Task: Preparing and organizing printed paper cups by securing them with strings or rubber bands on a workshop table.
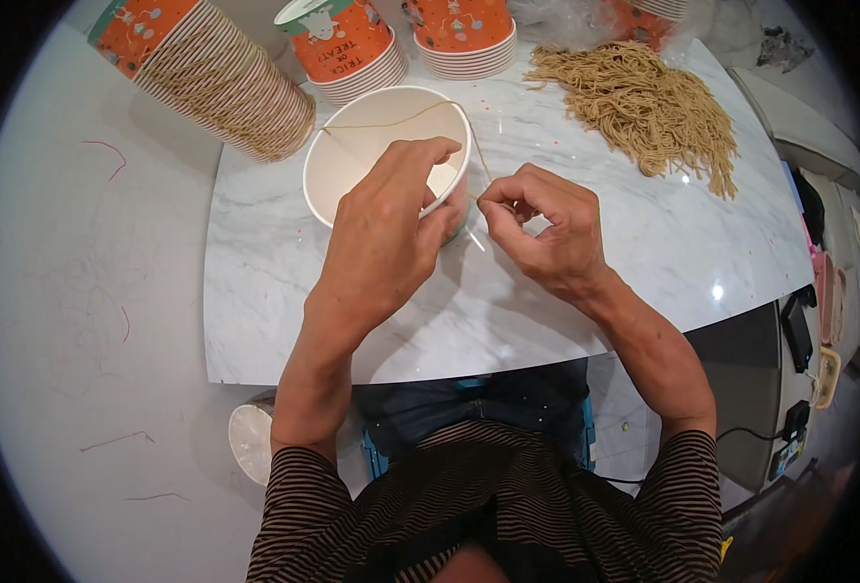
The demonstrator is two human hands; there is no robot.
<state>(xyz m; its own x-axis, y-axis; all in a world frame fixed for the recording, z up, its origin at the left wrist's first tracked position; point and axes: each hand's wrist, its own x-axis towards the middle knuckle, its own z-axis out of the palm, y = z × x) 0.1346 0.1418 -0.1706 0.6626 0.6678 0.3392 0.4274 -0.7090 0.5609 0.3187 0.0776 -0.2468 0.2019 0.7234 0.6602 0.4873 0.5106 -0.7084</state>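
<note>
A white-lined paper bucket (338,160) stands tilted on the table, its mouth facing up toward me. My left hand (377,223) grips the near right part of its rim, thumb outside and fingers reaching inside. A thin tan cord (481,154) runs from the far left of the rim, across the mouth, over the right edge and down. Just right of the bucket, my right hand (551,228) pinches this cord between thumb and forefinger. How the cord is fixed at the bucket's right side is hidden by my fingers.
Behind the bucket are a leaning tall stack of orange buckets with cord handles (226,87) and two shorter orange stacks (347,58) (464,44). A heap of tan cords (644,107) lies at the back right of the marble-patterned table (644,262). A white bin (252,442) stands below left.
</note>
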